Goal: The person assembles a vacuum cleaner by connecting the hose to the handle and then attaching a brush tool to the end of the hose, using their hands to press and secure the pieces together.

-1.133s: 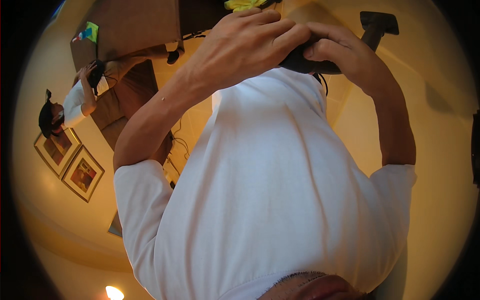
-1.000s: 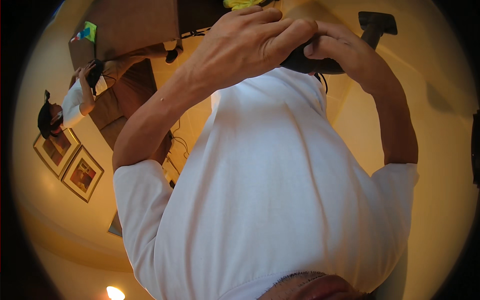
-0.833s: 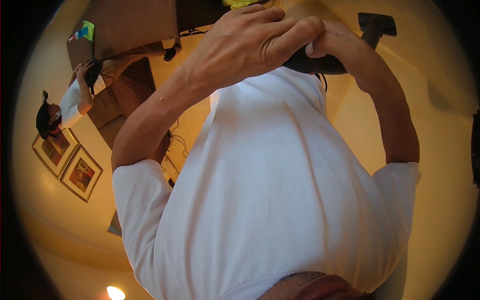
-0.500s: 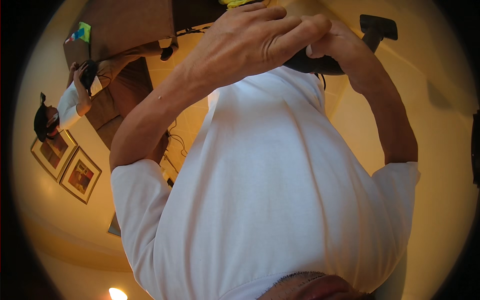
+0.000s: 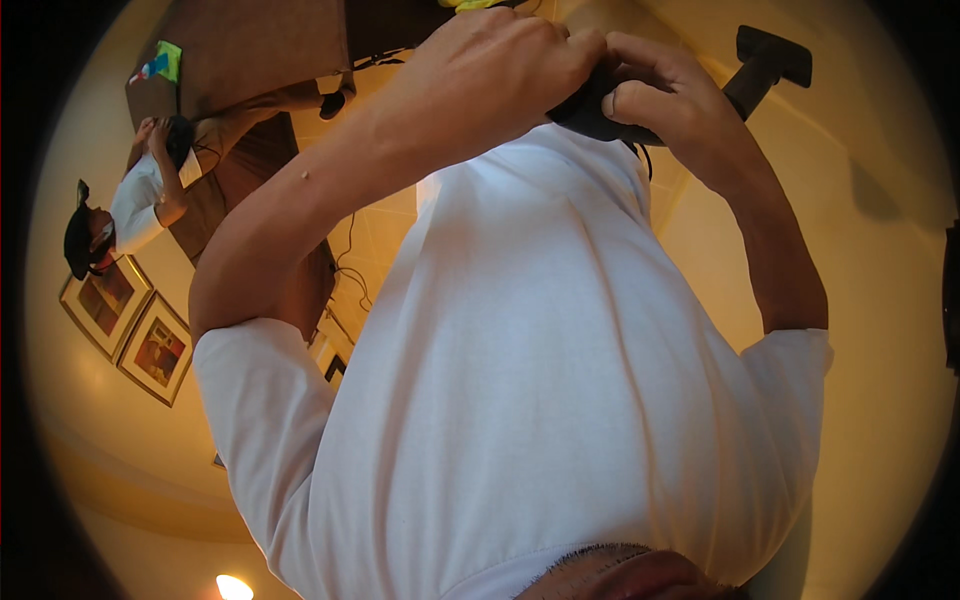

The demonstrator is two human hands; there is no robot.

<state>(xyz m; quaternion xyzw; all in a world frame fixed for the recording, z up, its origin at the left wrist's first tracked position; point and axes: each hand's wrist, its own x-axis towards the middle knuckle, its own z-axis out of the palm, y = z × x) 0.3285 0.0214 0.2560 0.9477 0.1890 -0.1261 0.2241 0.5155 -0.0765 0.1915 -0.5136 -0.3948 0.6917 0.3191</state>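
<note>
My left hand is closed, its fingers curled down in front of my waist; whatever they hold, if anything, is hidden. Close beside it is my right hand, thumb and forefinger parted, with no held thing visible between them. The forefinger reaches toward the left hand's knuckles. Just below and between both hands sits a rounded black object at my waist, partly covered by them. Its kind is unclear, and a thin dark cord hangs near its right end.
A black T-shaped piece sticks out beyond my right wrist. To the left, another person has both hands together over a black item. Brown furniture stands at the far left, with framed pictures on the wall and loose cables on the floor.
My hands have drawn slightly apart; the right thumb and forefinger have parted. The left elbow has moved outward to the left. The other person's hands have lowered a little.
</note>
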